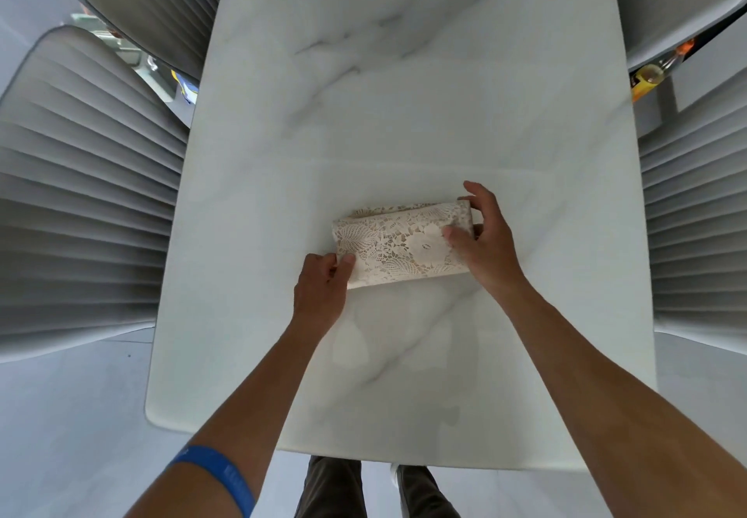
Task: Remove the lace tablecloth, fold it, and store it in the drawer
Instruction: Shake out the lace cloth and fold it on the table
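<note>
Four grey chairs flank the marble table; left hand and right hand grip the folded lace tablecloth ends

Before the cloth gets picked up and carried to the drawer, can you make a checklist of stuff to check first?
1. Lace cloth folded small: ok, it is a compact rectangle lying on the table.
2. Left hand has a grip: ok, thumb and fingers pinch the near left corner.
3. Right hand has a grip: ok, thumb on top, fingers curled round the right end.
4. Layers tidy: cannot tell; the far left edge looks a bit ruffled.
5. Drawer open and ready: cannot tell, no drawer is in view.
6. Chairs out of the way: cannot tell; they stand close on both sides.
</note>
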`<state>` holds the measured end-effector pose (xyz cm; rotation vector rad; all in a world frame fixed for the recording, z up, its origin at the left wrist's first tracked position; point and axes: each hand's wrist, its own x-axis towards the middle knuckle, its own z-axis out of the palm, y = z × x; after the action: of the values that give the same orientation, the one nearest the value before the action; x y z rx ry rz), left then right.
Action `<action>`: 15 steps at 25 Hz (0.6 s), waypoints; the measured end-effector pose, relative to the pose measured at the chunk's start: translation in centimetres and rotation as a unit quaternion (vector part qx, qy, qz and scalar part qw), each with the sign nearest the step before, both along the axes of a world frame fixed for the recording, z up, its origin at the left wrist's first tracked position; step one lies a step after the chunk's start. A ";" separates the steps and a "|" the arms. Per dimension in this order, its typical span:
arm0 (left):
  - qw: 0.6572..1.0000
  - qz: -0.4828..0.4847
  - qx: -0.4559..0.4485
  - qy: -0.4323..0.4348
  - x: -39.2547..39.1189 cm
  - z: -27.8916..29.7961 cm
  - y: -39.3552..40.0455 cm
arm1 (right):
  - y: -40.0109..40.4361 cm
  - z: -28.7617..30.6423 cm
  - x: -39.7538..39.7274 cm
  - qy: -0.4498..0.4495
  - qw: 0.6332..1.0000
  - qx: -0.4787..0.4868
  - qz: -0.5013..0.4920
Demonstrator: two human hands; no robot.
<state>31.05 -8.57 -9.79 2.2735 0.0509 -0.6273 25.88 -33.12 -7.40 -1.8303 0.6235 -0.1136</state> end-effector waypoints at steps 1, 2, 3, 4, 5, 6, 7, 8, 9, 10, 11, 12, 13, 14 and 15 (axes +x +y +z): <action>0.999 -0.013 0.034 -0.013 0.4 0.0 -0.4 | 0.2 -0.6 0.4 0.015 1.000 -0.018 -0.017; 0.998 -0.026 0.057 -0.024 0.7 0.0 -0.8 | 0.4 -1.3 0.6 0.026 0.998 -0.042 -0.031; 0.996 -0.033 0.071 -0.035 0.9 0.0 -1.1 | 0.5 -1.7 0.6 0.028 0.996 -0.068 -0.040; 0.996 -0.034 0.076 -0.043 1.0 -0.1 -1.3 | 0.7 -1.9 0.6 0.026 0.994 -0.097 -0.044; 0.995 -0.034 0.078 -0.046 1.0 -0.2 -1.4 | 0.9 -1.9 0.5 0.025 0.988 -0.144 -0.041; 0.995 -0.034 0.080 -0.048 1.0 -0.3 -1.5 | 1.3 -1.9 0.4 0.030 0.975 -0.216 -0.035; 0.995 -0.032 0.082 -0.050 1.0 -0.3 -1.5 | 2.0 -1.9 0.4 0.030 0.951 -0.307 -0.022; 0.994 -0.032 0.087 -0.054 1.0 -0.3 -1.6 | 2.8 -2.0 0.3 0.012 0.920 -0.392 0.007; 0.993 -0.036 0.096 -0.058 1.0 -0.2 -1.7 | 3.8 -2.2 0.4 -0.015 0.891 -0.450 0.057; 0.992 -0.044 0.107 -0.059 1.1 -0.1 -1.9 | 4.7 -2.5 0.5 -0.023 0.868 -0.482 0.119; 0.991 -0.049 0.115 -0.054 1.3 0.0 -2.0 | 5.4 -2.9 0.6 0.000 0.850 -0.497 0.172; 0.990 -0.045 0.125 -0.043 1.4 0.1 -2.1 | 5.8 -3.2 0.8 0.043 0.839 -0.503 0.205; 0.989 -0.026 0.139 -0.040 1.5 0.2 -2.3 | 5.8 -3.7 1.1 0.085 0.834 -0.500 0.217; 0.986 -0.001 0.159 -0.052 1.4 0.5 -2.7 | 5.7 -4.2 1.5 0.115 0.834 -0.494 0.218; 0.979 0.007 0.179 -0.098 1.3 0.6 -3.3 | 5.6 -4.6 1.7 0.136 0.835 -0.488 0.215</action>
<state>32.38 -11.91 -9.15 2.6713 0.0891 -0.4071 27.61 -27.55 -12.03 -2.9849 0.3230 0.1751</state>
